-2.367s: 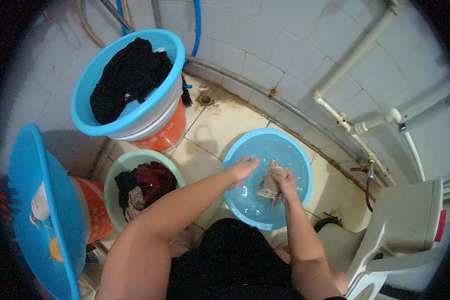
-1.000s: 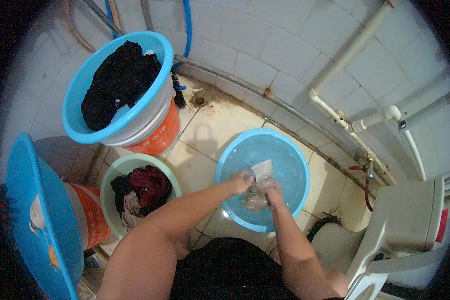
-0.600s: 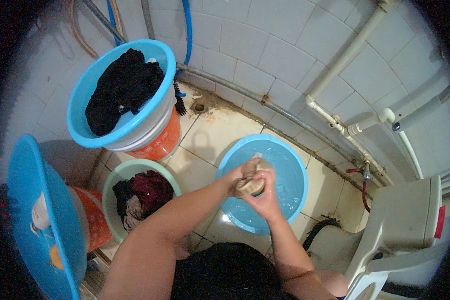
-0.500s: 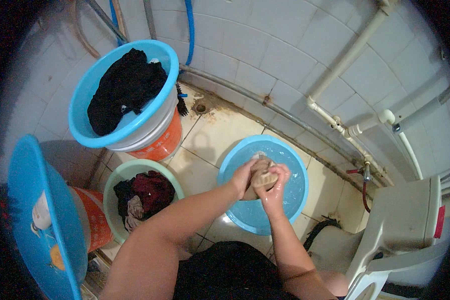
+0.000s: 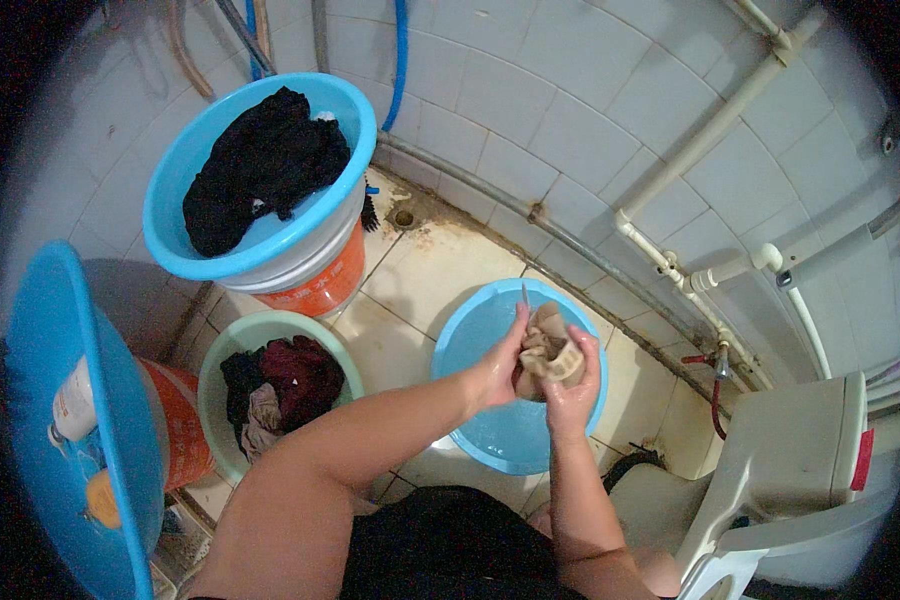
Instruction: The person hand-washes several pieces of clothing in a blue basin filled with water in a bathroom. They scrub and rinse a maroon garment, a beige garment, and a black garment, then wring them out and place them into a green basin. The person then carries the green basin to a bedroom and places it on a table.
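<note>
A bunched beige piece of clothing [image 5: 548, 340] is held up over a light-blue basin [image 5: 485, 446] with water in it. My left hand [image 5: 495, 374] is closed on the cloth's left side, thumb pointing up. From the right, my right hand [image 5: 576, 392] grips the same cloth, its fingers curled around the far edge. The cloth is crumpled, so its exact kind does not show. The basin stands on the tiled floor in front of me.
At the left, a pale green basin [image 5: 344, 382] holds dark, maroon and beige clothes [image 5: 295, 375]. Behind it, black clothing [image 5: 260, 165] lies in a blue basin [image 5: 369, 130] on a bucket [image 5: 325, 275]. Another blue basin [image 5: 120, 350] holds a white bottle [image 5: 74, 400]. A toilet [image 5: 785, 445] stands right.
Both hands have shifted slightly while still holding the beige cloth, which now shows more folds and an opening toward me. The whole view has tilted a little.
</note>
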Available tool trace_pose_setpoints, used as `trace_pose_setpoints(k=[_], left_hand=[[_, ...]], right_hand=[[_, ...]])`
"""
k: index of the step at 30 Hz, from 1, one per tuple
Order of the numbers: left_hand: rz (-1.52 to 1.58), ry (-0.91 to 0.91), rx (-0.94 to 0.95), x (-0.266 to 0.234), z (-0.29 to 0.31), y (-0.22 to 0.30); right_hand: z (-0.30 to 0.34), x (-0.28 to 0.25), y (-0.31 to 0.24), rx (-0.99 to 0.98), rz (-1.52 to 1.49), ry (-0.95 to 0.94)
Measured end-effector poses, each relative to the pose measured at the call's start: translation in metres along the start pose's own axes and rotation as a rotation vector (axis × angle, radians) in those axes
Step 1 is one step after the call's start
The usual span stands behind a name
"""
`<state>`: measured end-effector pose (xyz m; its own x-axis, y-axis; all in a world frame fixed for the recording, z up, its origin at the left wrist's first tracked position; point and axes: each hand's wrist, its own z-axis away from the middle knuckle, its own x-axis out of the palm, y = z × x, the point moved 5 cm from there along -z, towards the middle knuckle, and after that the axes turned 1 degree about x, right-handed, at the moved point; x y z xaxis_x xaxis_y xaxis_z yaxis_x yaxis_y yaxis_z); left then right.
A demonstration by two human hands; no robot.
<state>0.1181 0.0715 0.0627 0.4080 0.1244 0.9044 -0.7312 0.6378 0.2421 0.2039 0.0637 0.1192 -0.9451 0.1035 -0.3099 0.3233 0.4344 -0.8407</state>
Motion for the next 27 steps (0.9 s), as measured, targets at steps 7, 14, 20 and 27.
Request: trace_pose_setpoints(k=[7,14,20,27], left_hand=[[-0.124,0.268,0.340,-0.012,-0.009,0.024],[-0.980,0.443,0.609,-0.015,-0.003,0.024],[-1.503,0.604,0.311,-0.061,-0.020,0.022],[-1.882,0.446,0.038,-0.092,-0.008,0.035]], right_hand=[[0.023,0.022,0.001,0.257,-0.259,-0.005],[0.038,0.026,0.045,0.740,-0.816,0.245],[0.047,0.015,0.123,0.934,-0.785,0.173],[0.063,-0.004,0.117,0.384,0.798,-0.446]])
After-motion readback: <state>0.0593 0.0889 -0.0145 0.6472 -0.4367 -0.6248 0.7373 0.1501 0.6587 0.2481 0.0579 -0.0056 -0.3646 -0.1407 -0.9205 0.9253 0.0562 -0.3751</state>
